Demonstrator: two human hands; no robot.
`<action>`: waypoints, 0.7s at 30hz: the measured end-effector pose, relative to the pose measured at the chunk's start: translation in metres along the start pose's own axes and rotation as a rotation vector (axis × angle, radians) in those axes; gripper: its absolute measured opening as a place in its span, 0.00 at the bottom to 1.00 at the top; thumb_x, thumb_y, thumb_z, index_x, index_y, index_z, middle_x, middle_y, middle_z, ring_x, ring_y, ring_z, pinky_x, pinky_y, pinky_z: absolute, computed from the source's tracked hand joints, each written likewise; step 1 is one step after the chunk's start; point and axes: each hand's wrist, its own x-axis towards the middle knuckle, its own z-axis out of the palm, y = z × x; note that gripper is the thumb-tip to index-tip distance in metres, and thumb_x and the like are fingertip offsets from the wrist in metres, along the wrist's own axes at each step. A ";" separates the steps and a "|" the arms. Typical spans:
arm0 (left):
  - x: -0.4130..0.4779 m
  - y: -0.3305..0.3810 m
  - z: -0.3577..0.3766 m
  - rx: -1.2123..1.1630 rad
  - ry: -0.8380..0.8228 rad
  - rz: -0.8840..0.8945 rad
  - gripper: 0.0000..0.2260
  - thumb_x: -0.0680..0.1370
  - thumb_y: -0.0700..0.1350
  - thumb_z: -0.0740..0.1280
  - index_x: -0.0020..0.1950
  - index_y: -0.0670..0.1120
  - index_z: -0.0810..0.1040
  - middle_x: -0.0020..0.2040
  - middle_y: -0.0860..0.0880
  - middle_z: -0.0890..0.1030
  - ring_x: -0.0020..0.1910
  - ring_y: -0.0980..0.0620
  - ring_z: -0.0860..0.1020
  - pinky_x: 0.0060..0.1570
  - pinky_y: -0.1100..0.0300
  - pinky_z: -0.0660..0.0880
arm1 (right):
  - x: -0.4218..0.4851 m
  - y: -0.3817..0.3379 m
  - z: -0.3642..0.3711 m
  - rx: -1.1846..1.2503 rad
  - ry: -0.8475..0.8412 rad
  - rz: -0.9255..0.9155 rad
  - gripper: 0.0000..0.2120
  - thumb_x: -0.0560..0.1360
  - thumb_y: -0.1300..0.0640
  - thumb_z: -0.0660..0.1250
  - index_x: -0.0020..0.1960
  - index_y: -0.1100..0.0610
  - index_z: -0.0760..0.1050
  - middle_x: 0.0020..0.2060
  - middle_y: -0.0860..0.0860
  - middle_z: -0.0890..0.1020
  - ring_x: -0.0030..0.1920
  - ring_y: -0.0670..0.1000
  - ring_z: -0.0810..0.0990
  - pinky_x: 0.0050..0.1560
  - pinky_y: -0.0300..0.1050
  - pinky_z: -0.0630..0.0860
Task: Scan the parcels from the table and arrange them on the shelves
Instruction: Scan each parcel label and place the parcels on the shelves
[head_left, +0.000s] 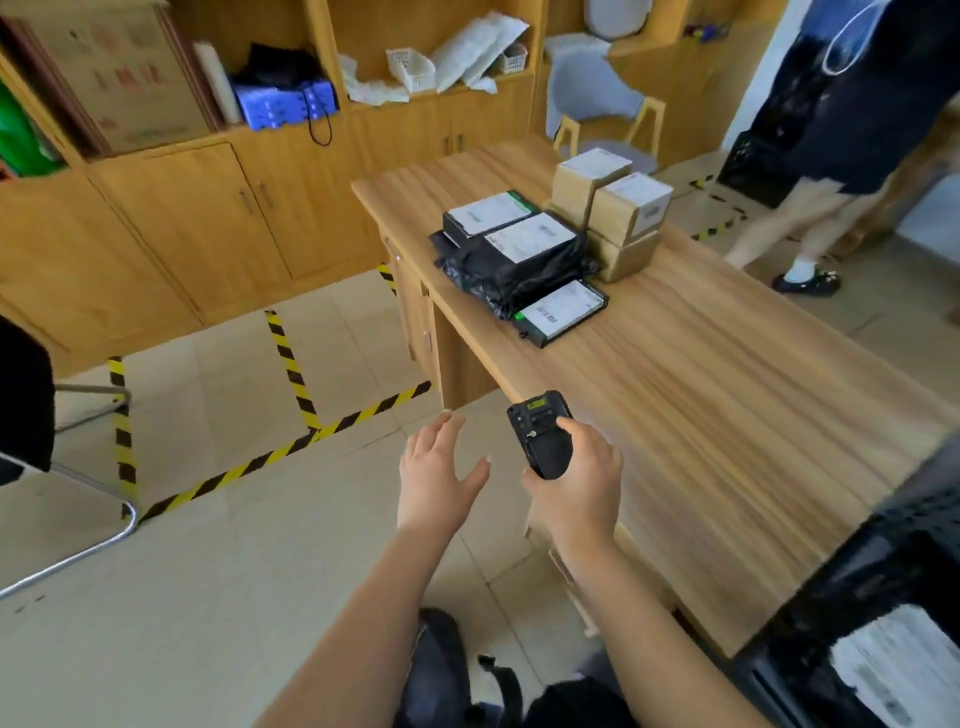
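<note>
The right hand (576, 483) has its fingers and thumb curled round a black handheld barcode scanner (540, 434), held screen-up just over the near left edge of the long pale wooden table (727, 395). The left hand (436, 467) is spread open and empty, just off that same edge and above the tiled floor. Toward the table's far end lie black plastic-wrapped parcels with white labels (519, 249). Touching them on the right are stacked brown cardboard boxes (610, 208). Left of the table and beyond it stands the light wooden shelving unit (218, 208).
</note>
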 end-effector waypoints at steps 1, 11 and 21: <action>0.020 -0.002 -0.004 0.001 -0.022 0.031 0.28 0.76 0.53 0.68 0.74 0.50 0.65 0.73 0.51 0.66 0.71 0.50 0.62 0.71 0.54 0.58 | 0.010 -0.005 0.008 -0.007 0.016 0.038 0.32 0.62 0.58 0.78 0.64 0.52 0.72 0.58 0.48 0.77 0.56 0.52 0.69 0.46 0.44 0.73; 0.149 -0.014 0.005 0.034 -0.234 0.275 0.29 0.75 0.51 0.71 0.73 0.47 0.68 0.72 0.48 0.68 0.72 0.49 0.63 0.72 0.53 0.59 | 0.070 -0.026 0.063 -0.014 0.157 0.352 0.31 0.64 0.56 0.77 0.65 0.50 0.71 0.58 0.46 0.77 0.58 0.52 0.68 0.45 0.44 0.68; 0.237 0.035 0.100 0.228 -0.443 0.397 0.32 0.76 0.55 0.67 0.76 0.47 0.61 0.76 0.48 0.62 0.75 0.49 0.58 0.73 0.55 0.54 | 0.151 0.036 0.048 -0.059 0.206 0.485 0.29 0.63 0.57 0.76 0.63 0.51 0.73 0.56 0.48 0.78 0.56 0.54 0.69 0.51 0.48 0.71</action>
